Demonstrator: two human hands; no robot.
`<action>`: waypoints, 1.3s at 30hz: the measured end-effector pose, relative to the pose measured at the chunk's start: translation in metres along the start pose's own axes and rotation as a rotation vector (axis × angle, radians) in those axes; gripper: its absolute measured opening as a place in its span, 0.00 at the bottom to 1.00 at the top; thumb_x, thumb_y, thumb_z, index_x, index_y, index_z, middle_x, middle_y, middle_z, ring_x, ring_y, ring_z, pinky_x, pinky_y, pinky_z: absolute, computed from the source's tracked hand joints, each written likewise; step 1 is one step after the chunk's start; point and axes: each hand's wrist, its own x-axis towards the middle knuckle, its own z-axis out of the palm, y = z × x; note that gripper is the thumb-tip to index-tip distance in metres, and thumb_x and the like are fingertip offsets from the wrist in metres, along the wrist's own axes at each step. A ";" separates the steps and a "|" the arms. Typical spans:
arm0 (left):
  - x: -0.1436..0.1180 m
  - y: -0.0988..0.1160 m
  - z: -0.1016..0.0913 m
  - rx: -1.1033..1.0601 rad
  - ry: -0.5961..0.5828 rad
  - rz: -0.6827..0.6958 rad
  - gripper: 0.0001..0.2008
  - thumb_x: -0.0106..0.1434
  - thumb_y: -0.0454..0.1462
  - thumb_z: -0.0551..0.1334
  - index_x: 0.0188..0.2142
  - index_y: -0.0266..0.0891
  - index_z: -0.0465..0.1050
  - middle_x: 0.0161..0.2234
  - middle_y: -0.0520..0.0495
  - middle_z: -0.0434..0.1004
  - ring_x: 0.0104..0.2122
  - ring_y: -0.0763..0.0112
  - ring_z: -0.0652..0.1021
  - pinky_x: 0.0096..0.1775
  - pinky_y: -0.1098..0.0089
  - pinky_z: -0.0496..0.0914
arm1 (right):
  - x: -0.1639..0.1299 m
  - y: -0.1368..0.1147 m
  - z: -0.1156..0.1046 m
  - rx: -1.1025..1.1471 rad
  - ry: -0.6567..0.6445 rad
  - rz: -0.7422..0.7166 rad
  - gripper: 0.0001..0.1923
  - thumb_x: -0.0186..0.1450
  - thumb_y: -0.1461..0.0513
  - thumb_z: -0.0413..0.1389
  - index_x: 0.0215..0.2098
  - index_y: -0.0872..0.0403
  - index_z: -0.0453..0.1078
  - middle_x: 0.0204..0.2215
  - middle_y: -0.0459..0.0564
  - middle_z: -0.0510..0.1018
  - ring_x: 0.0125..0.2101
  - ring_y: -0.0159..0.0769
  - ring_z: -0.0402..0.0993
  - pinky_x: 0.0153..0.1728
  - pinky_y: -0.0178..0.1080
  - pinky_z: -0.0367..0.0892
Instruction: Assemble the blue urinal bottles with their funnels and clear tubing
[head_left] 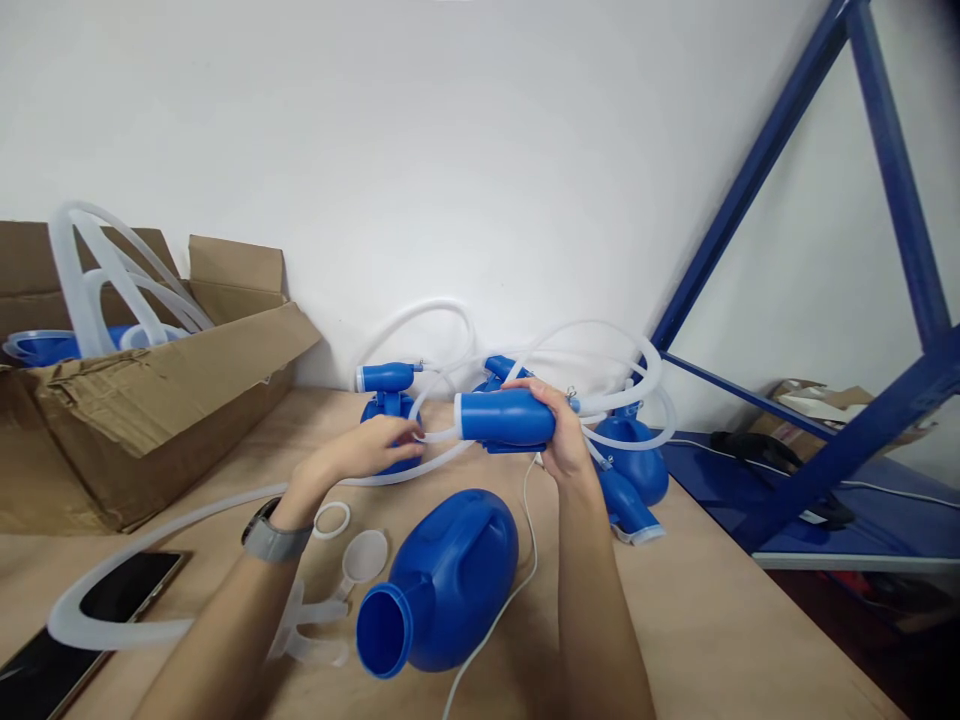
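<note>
Both hands busy: my right hand [562, 440] clamps blue connector [506, 418], axis 9-to-3; left hand [375, 448] pinches white tube [442, 436] at its 9 o'clock end.

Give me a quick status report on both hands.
Right hand gripping blue connector. Left hand pinching white tube at its mouth. Blue bottle lying below.

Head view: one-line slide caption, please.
Right hand grips a blue connector; left hand pinches its clear tube above a blue bottle.
</note>
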 end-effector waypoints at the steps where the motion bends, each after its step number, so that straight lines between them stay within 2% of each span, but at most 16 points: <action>1: 0.000 0.010 0.000 -0.019 -0.017 0.052 0.17 0.63 0.52 0.62 0.37 0.43 0.80 0.33 0.48 0.83 0.33 0.61 0.78 0.37 0.68 0.70 | 0.000 0.003 0.005 -0.028 -0.008 -0.009 0.16 0.58 0.48 0.61 0.31 0.50 0.82 0.40 0.50 0.84 0.45 0.49 0.76 0.45 0.45 0.72; 4: -0.001 0.036 -0.001 -0.181 0.118 0.126 0.20 0.69 0.50 0.54 0.33 0.41 0.76 0.32 0.48 0.79 0.34 0.63 0.76 0.40 0.68 0.69 | 0.001 0.011 0.018 -0.045 -0.009 -0.046 0.16 0.58 0.48 0.60 0.30 0.50 0.83 0.40 0.49 0.83 0.47 0.49 0.74 0.47 0.44 0.71; 8: -0.002 0.044 0.005 -0.440 0.252 0.162 0.19 0.67 0.50 0.56 0.27 0.40 0.70 0.27 0.50 0.72 0.31 0.66 0.72 0.37 0.68 0.68 | 0.001 0.016 0.030 0.048 0.031 -0.049 0.16 0.57 0.49 0.59 0.29 0.50 0.83 0.39 0.48 0.84 0.46 0.48 0.75 0.45 0.43 0.72; 13: -0.003 0.045 0.009 -0.446 0.236 0.104 0.23 0.63 0.54 0.62 0.23 0.40 0.64 0.23 0.53 0.63 0.25 0.72 0.64 0.30 0.70 0.61 | -0.001 0.015 0.033 0.038 0.020 -0.043 0.16 0.57 0.49 0.59 0.28 0.50 0.82 0.38 0.49 0.84 0.45 0.48 0.76 0.45 0.43 0.72; 17: -0.004 0.049 0.014 -0.473 0.243 0.109 0.26 0.62 0.58 0.60 0.24 0.41 0.60 0.24 0.53 0.59 0.26 0.72 0.62 0.29 0.70 0.60 | -0.002 0.014 0.035 0.096 0.028 0.012 0.17 0.56 0.49 0.59 0.28 0.52 0.82 0.38 0.50 0.85 0.44 0.50 0.78 0.43 0.44 0.74; 21: 0.000 0.049 0.018 -0.626 0.252 0.121 0.25 0.63 0.58 0.60 0.23 0.43 0.56 0.22 0.54 0.55 0.25 0.71 0.60 0.30 0.67 0.63 | 0.001 0.014 0.030 0.177 0.007 0.133 0.18 0.55 0.48 0.58 0.29 0.52 0.81 0.37 0.52 0.85 0.41 0.51 0.80 0.40 0.46 0.77; 24: -0.003 0.049 0.007 -0.775 0.255 0.132 0.25 0.66 0.55 0.55 0.20 0.45 0.52 0.19 0.53 0.53 0.23 0.68 0.63 0.33 0.62 0.68 | 0.004 0.010 0.017 0.250 0.044 0.186 0.19 0.55 0.48 0.57 0.28 0.53 0.81 0.35 0.53 0.85 0.39 0.53 0.81 0.36 0.47 0.78; 26: -0.009 0.046 -0.008 -0.684 0.205 0.126 0.24 0.67 0.53 0.55 0.19 0.45 0.56 0.18 0.52 0.57 0.24 0.67 0.66 0.33 0.63 0.68 | 0.005 0.006 0.007 0.215 0.092 0.155 0.18 0.56 0.47 0.58 0.29 0.52 0.81 0.36 0.53 0.85 0.40 0.52 0.81 0.35 0.46 0.78; 29: -0.020 0.033 -0.030 -0.285 -0.017 0.022 0.22 0.65 0.53 0.60 0.21 0.43 0.67 0.21 0.50 0.67 0.24 0.68 0.67 0.28 0.67 0.63 | 0.003 0.004 -0.003 0.070 0.076 0.106 0.18 0.58 0.46 0.61 0.32 0.51 0.82 0.42 0.51 0.84 0.43 0.50 0.79 0.36 0.45 0.77; 31: -0.025 0.019 -0.035 -0.088 -0.201 -0.064 0.21 0.63 0.53 0.62 0.21 0.43 0.69 0.21 0.51 0.68 0.23 0.68 0.67 0.25 0.68 0.60 | 0.003 0.006 -0.005 -0.018 0.019 0.067 0.20 0.59 0.45 0.61 0.35 0.51 0.83 0.45 0.51 0.83 0.46 0.50 0.77 0.39 0.44 0.77; 33: -0.024 0.002 -0.031 0.031 -0.333 -0.127 0.18 0.60 0.51 0.64 0.21 0.43 0.70 0.20 0.51 0.70 0.22 0.68 0.68 0.24 0.68 0.59 | 0.004 0.012 -0.002 -0.097 -0.006 0.010 0.20 0.61 0.44 0.61 0.37 0.49 0.83 0.46 0.48 0.83 0.49 0.49 0.75 0.43 0.43 0.75; 35: -0.019 -0.013 -0.020 0.110 -0.357 -0.157 0.13 0.57 0.47 0.65 0.22 0.44 0.73 0.21 0.50 0.74 0.23 0.65 0.71 0.25 0.68 0.61 | 0.005 0.018 0.004 -0.157 -0.002 -0.035 0.20 0.63 0.42 0.60 0.38 0.47 0.83 0.46 0.46 0.83 0.51 0.48 0.74 0.46 0.42 0.74; 37: -0.012 -0.021 -0.010 0.150 -0.300 -0.139 0.09 0.56 0.45 0.64 0.26 0.43 0.76 0.25 0.47 0.78 0.25 0.62 0.74 0.28 0.67 0.64 | 0.006 0.023 0.012 -0.169 -0.022 -0.041 0.21 0.63 0.40 0.60 0.38 0.46 0.82 0.46 0.46 0.83 0.50 0.47 0.75 0.45 0.42 0.74; 39: -0.006 -0.018 -0.004 0.153 -0.209 -0.083 0.12 0.59 0.47 0.63 0.35 0.43 0.78 0.29 0.45 0.80 0.29 0.59 0.76 0.31 0.65 0.68 | 0.005 0.025 0.022 -0.128 -0.057 -0.028 0.25 0.62 0.38 0.60 0.40 0.47 0.82 0.44 0.47 0.83 0.47 0.46 0.76 0.43 0.41 0.74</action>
